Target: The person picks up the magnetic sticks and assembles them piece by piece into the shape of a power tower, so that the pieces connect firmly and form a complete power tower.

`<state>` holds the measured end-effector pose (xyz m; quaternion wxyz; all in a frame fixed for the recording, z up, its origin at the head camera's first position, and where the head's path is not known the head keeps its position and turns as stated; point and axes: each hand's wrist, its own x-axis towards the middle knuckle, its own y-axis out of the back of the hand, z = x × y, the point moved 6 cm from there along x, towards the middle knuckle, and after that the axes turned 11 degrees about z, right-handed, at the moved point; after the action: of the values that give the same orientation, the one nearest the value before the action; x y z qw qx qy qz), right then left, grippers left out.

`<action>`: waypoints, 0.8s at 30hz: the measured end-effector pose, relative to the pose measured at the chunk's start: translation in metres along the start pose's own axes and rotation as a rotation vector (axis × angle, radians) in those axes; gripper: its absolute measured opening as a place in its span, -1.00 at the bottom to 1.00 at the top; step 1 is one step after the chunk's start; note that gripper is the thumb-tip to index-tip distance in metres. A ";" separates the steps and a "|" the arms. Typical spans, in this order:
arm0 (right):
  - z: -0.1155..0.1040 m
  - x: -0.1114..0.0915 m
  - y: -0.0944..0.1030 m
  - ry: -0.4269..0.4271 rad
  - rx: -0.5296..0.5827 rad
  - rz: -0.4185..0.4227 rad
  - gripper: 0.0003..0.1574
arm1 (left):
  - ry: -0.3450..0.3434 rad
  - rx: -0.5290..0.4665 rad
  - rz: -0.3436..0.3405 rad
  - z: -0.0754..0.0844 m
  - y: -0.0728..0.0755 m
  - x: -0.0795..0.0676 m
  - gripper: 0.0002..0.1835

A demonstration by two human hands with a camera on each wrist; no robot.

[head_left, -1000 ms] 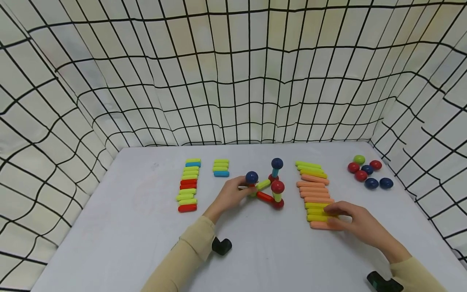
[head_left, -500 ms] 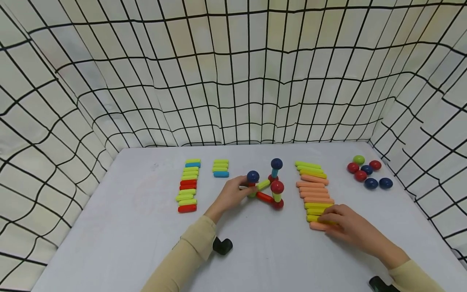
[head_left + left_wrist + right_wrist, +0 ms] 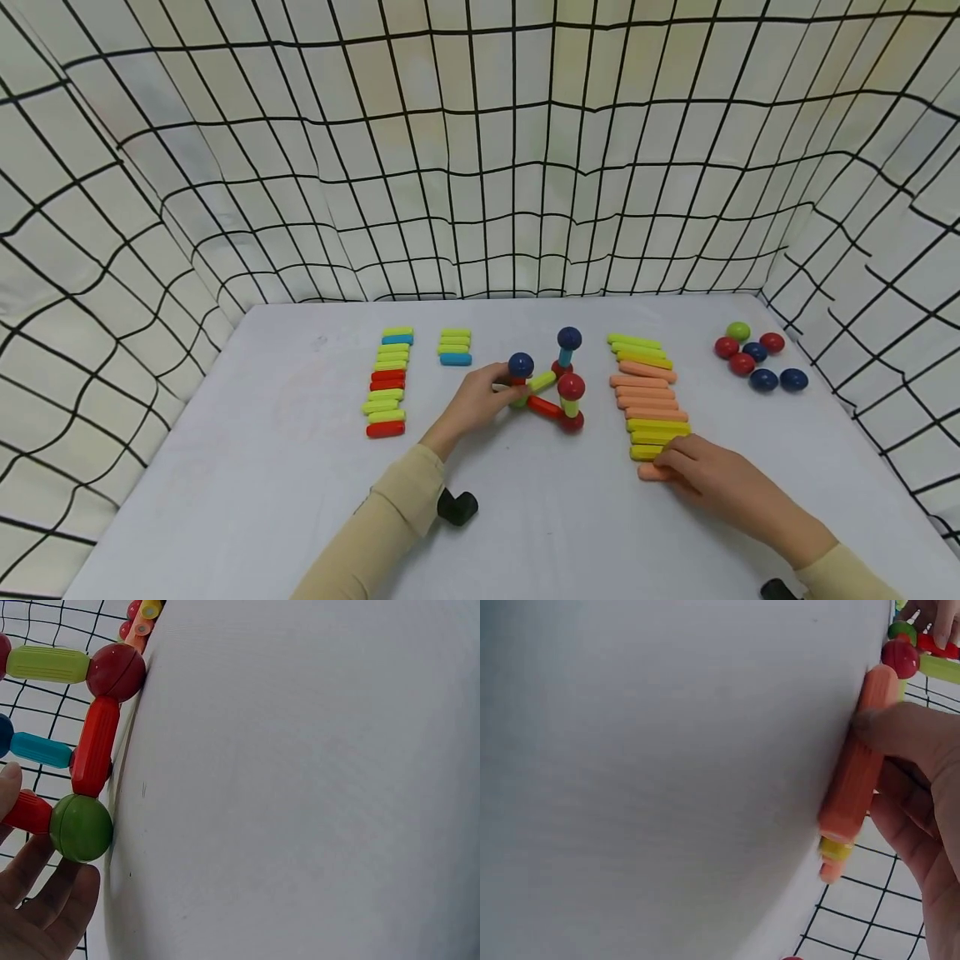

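Note:
A toy structure of rods and balls stands mid-table, with red balls (image 3: 572, 385), a green ball (image 3: 82, 828) and blue balls (image 3: 569, 338). My left hand (image 3: 480, 398) grips its left corner, thumb and fingers round the short red upright rod (image 3: 28, 812) between the green ball and a blue ball (image 3: 521, 364). At the near end of the right-hand row, my right hand (image 3: 723, 487) pinches an orange rod (image 3: 859, 761). The thumb lies along one side, the fingers behind it. That rod lies slightly apart from the yellow rods (image 3: 656, 438).
More orange rods (image 3: 645, 392) and light-green rods (image 3: 634, 341) continue the row. Short rods lie in a left column (image 3: 387, 385) and a small stack (image 3: 454, 347). Loose balls (image 3: 742, 363) sit at the right. Black-grid netting (image 3: 487, 167) encloses the white table (image 3: 247, 467).
My right hand has shifted from over the yellow rods down to the orange rod, and that rod has moved slightly nearer me. My left hand keeps its grip on the structure.

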<state>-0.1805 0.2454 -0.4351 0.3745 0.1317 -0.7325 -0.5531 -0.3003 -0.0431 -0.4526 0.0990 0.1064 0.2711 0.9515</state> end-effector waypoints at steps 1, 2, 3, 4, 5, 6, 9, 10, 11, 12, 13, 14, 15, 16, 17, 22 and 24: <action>0.000 0.002 0.001 -0.020 0.011 -0.009 -0.61 | 0.000 -0.001 0.000 0.000 0.000 0.000 -0.64; 0.001 0.005 0.003 -0.043 0.028 -0.010 -0.62 | -0.001 -0.002 -0.001 0.000 0.000 0.000 -0.64; 0.002 0.009 0.004 -0.073 0.060 -0.010 -0.64 | 0.000 -0.003 -0.001 0.001 0.000 0.000 -0.64; 0.003 0.013 0.006 -0.109 0.104 -0.005 -0.64 | 0.000 -0.004 -0.002 0.001 0.001 0.000 -0.64; 0.005 0.017 0.008 -0.152 0.156 0.004 -0.64 | 0.001 -0.006 -0.003 0.001 0.001 0.000 -0.63; 0.007 0.023 0.010 -0.199 0.217 0.016 -0.64 | 0.001 -0.006 -0.003 0.001 0.001 0.000 -0.63; 0.012 0.040 0.013 -0.342 0.389 0.054 -0.61 | 0.001 -0.005 -0.005 0.001 0.001 0.000 -0.63; 0.014 0.046 0.012 -0.395 0.440 0.055 -0.58 | 0.001 -0.005 -0.008 0.001 0.001 0.000 -0.63; 0.015 0.052 0.011 -0.448 0.485 0.050 -0.56 | 0.000 -0.004 -0.011 0.000 0.001 0.000 -0.63; 0.017 0.058 0.009 -0.492 0.522 0.044 -0.52 | -0.001 -0.003 -0.013 0.000 0.001 0.000 -0.63; 0.018 0.064 0.006 -0.533 0.555 0.037 -0.51 | -0.002 -0.003 -0.015 0.001 0.001 0.000 -0.63; 0.019 0.070 0.002 -0.574 0.586 0.022 -0.49 | -0.005 -0.004 -0.018 0.001 0.001 0.000 -0.63; 0.020 0.076 -0.002 -0.615 0.632 0.009 -0.47 | -0.007 -0.004 -0.019 0.001 0.001 0.000 -0.62; 0.021 0.082 -0.006 -0.651 0.663 -0.001 -0.45 | -0.008 -0.004 -0.019 0.002 0.001 0.000 -0.63; 0.022 0.087 -0.011 -0.684 0.688 -0.011 -0.43 | -0.010 -0.003 -0.019 0.002 0.001 0.000 -0.63; 0.028 0.103 -0.031 -0.795 0.731 -0.054 -0.25 | -0.016 0.001 -0.020 0.002 0.001 0.000 -0.63; 0.029 0.107 -0.035 -0.809 0.720 -0.063 -0.21 | -0.018 0.003 -0.020 0.002 0.001 0.000 -0.64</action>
<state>-0.2819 0.1891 -0.4274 -0.0229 0.0500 -0.9571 -0.2846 -0.3001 -0.0430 -0.4503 0.1108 0.1122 0.2726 0.9491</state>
